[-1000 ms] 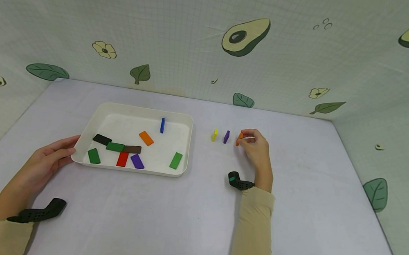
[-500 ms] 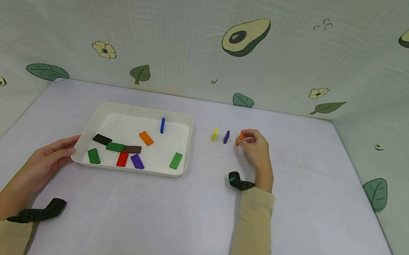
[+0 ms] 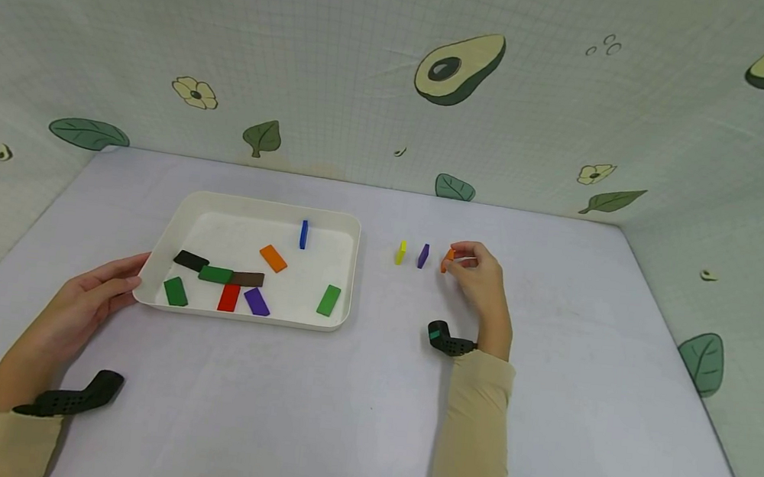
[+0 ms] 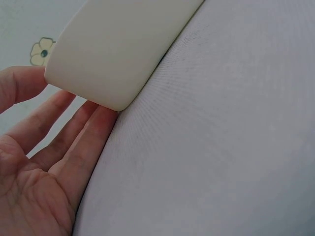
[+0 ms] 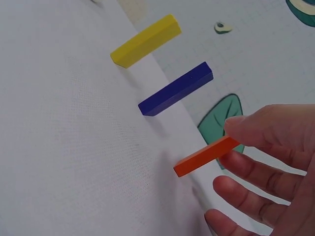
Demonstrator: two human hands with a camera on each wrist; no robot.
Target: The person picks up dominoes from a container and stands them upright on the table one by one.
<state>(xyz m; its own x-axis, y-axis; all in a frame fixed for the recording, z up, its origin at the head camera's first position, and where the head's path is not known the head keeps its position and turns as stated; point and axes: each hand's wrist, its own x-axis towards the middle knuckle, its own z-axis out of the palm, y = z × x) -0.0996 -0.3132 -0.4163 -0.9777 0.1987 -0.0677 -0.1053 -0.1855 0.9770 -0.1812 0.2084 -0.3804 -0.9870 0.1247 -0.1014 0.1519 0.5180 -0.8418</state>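
Observation:
My right hand (image 3: pixel 478 278) pinches an orange domino block (image 5: pixel 204 156) between thumb and index finger near its upper end. The block is upright at the table; whether its lower end touches the cloth is hard to tell. Left of it, a purple block (image 5: pixel 175 89) and a yellow block (image 5: pixel 146 41) stand on edge in a spaced row. At the left end of a white tray (image 3: pixel 253 208), my left hand (image 3: pixel 89 302) holds the corner, thumb at the rim and the other fingers lower against the wall. In the left wrist view the fingertips are partly hidden behind the tray wall (image 4: pixel 108 59).
Inside the tray a blue block (image 3: pixel 303 235) stands upright. Lying flat there are an orange block (image 3: pixel 273 259), a black block (image 3: pixel 191 260), a brown block (image 3: pixel 247 279), a red block (image 3: pixel 228 298), a purple block (image 3: pixel 256 302) and several green blocks (image 3: pixel 328 300).
Almost nothing differs. My right wrist has shifted very slightly to the right while the fingers stay on the orange block; the left hand and tray have not moved.

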